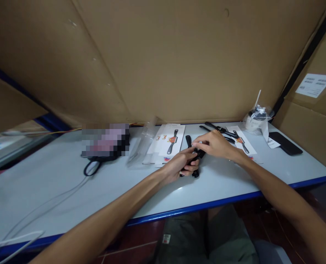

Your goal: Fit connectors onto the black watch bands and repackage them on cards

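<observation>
My left hand [185, 161] is wrapped round a black spokeshave [200, 152] just above the table's front half. The fingers of my right hand [214, 143] are pinched at the middle of this spokeshave, near its small adjusting parts, which are too small to make out. Beneath my hands lies a second black spokeshave [188, 140], its middle hidden by them. More black spokeshaves [216, 128] rest behind my right hand. To the left are stacked white cards [176, 132] printed with a spokeshave picture, and another such card [244, 141] lies to the right.
Clear plastic bags [142, 146] lie left of the cards. A blurred dark pouch-like thing [108, 143] with a loop sits farther left, cables nearby. At the right are a plastic-wrapped cup [255, 121] and a black phone-like slab [285, 143]. Cardboard walls [179, 62] enclose the white table [69, 190].
</observation>
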Demonstrator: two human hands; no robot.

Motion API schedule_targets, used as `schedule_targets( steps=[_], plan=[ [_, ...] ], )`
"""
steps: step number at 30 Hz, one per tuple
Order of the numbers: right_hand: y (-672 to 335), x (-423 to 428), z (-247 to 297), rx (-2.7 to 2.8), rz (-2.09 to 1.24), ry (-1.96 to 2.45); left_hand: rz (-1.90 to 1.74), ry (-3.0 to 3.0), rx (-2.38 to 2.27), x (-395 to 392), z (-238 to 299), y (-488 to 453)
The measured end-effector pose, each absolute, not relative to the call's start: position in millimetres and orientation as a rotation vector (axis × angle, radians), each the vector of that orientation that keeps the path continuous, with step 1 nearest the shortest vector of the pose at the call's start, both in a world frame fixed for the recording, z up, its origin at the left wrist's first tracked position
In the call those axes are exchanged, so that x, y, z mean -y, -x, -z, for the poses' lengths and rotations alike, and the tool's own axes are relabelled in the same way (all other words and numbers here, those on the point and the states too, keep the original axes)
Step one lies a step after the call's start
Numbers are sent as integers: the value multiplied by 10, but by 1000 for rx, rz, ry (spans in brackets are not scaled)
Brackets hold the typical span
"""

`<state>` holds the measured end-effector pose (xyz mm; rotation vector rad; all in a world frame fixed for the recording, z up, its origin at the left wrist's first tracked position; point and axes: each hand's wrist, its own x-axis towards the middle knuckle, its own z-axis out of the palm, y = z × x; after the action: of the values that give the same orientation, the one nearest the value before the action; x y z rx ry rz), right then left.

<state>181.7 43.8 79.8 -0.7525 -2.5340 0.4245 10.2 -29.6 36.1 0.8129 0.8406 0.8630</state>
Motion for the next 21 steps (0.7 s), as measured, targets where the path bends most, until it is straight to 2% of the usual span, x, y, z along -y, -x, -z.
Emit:
schedule_targets(
  steps=[3,9,16,21],
  plan=[
    [-1813,-425,-808,2591,-458,691,-863,-818,-832,287,-333,-95],
    [-1813,-483,-766,2574,-221,833,-849,-820,-804,298,-359,-97],
    [-1798,-415,-821,2591,-496,761,-858,-822,-827,300,-366,-106],
    [-1799,-453,-823,2442,-461,787,-904,-830,-861,328,-418,-133]
  ],
)
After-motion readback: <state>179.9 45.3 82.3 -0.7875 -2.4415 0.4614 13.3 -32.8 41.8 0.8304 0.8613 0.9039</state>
